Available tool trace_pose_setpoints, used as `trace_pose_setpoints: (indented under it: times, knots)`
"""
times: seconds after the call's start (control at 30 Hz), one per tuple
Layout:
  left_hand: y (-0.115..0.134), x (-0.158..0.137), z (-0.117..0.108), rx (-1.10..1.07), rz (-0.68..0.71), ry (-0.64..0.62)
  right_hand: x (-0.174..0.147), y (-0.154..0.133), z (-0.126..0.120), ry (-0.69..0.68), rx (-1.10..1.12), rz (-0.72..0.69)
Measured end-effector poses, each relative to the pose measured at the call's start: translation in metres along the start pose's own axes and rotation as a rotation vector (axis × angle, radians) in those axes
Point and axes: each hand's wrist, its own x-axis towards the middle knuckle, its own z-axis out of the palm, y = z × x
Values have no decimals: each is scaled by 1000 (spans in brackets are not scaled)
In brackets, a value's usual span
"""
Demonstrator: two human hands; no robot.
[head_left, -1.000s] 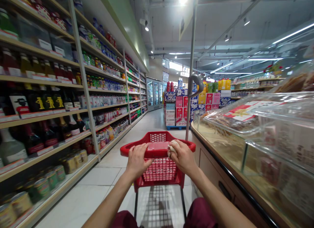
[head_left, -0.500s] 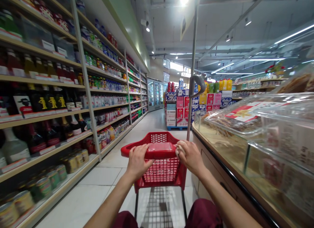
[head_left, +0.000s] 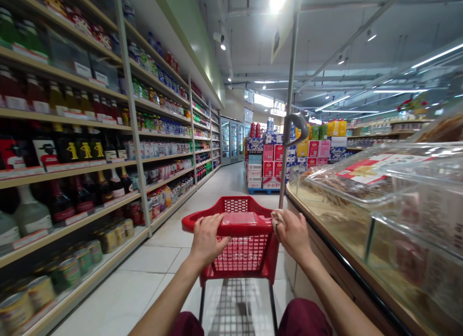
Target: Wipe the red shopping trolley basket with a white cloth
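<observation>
A red shopping cart [head_left: 240, 255] stands directly in front of me, its handle [head_left: 240, 228] running across between my hands. My left hand [head_left: 208, 237] is closed over the left part of the handle, with the thumb below it. At the handle's right end, my right hand [head_left: 294, 234] presses a crumpled whitish cloth or tissue [head_left: 278, 219] against the red plastic. Its fingers are curled around that wad, so part of it is hidden.
Shelves of bottles and cans [head_left: 96, 160] line the left side. A glass-sided counter [head_left: 333, 215] with clear plastic food boxes [head_left: 376, 169] runs close on the right. Ahead are a grey pole [head_left: 290, 85], stacked drink cartons [head_left: 267, 168] on a blue pallet and glass-door coolers [head_left: 231, 136].
My right hand has slid to the right with the wad, toward the handle's right end. My left hand keeps its hold. The whole view has shifted slightly.
</observation>
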Motion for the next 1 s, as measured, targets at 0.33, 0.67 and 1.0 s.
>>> trace_pose_setpoints:
  times: [0.33, 0.67, 1.0]
  knots:
    - [5, 2, 1, 6, -21, -16, -14, -40, 15, 27, 47, -214]
    - [13, 3, 3, 18, -36, -19, -3, -42, 6, 22, 69, -92]
    - [12, 2, 2, 17, -24, -4, -4, -7, 2, 44, -16, -27]
